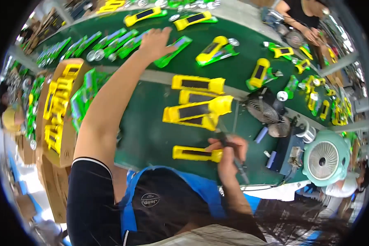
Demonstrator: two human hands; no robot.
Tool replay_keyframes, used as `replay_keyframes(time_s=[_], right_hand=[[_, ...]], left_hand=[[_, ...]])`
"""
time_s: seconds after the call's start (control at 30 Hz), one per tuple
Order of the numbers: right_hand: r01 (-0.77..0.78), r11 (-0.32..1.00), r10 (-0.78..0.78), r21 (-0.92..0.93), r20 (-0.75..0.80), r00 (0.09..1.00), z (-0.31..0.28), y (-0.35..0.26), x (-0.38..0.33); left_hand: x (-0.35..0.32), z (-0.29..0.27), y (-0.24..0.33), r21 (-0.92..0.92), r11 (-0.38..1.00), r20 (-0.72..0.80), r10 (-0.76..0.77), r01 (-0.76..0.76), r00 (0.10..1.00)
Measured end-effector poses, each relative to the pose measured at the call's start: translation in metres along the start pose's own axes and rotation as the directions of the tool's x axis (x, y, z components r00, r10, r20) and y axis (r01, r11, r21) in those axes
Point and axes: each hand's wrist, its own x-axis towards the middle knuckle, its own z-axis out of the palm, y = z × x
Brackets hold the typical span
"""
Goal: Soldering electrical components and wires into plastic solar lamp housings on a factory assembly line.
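Note:
My left hand [155, 44] is stretched far forward over the green belt, fingers extended and thumb apart. Its thumb is near a green plastic casing [174, 51]; I cannot tell if they touch. Close to my body, my right hand [230, 158] is closed round a dark, pen-shaped soldering iron [229, 149], its thin tip pointing forward. That tip is near a loose stack of yellow housings with dark panels [194, 110]. One more yellow housing [190, 153] lies flat just left of my right hand.
A cardboard box of yellow housings [61, 110] stands at left beside stacked green casings [86, 96]. At right are a black fan [264, 106], a dark blue box-shaped device [287, 151] and a mint-green fan [326, 158]. Assembled pieces [213, 49] line the belt; a co-worker [303, 20] sits far right.

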Motion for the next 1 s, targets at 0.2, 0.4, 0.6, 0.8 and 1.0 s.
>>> replay_keyframes(time_s=[0.2, 0.4, 0.6, 0.8, 1.0], right_hand=[[-0.006, 0.99, 0.003, 0.142, 0.026, 1.0, 0.008, 0.026, 0.016], [0.135, 0.991, -0.135, -0.009, -0.144, 0.98, 0.03, 0.039, 0.047], [0.153, 0.988, -0.151, 0.0, -0.182, 0.972, 0.033, 0.04, 0.077], [0.349, 0.934, -0.356, -0.076, -0.146, 0.923, 0.021, 0.009, 0.065], [0.413, 0.837, -0.481, -0.359, -0.122, 0.868, -0.059, -0.016, 0.015]], left_hand=[[0.009, 0.031, 0.011, -0.226, 0.943, 0.39, -0.142, 0.244, 0.91], [-0.006, -0.053, 0.029, -0.222, 0.975, 0.359, 0.105, -0.024, 0.928], [-0.142, -0.156, 0.063, -0.544, 0.839, 0.318, 0.193, 0.012, 0.928], [-0.273, -0.117, 0.118, -0.801, -0.014, 0.598, -0.017, 0.598, 0.801], [-0.263, -0.103, 0.156, -0.743, 0.06, 0.669, 0.101, 0.666, 0.737]])
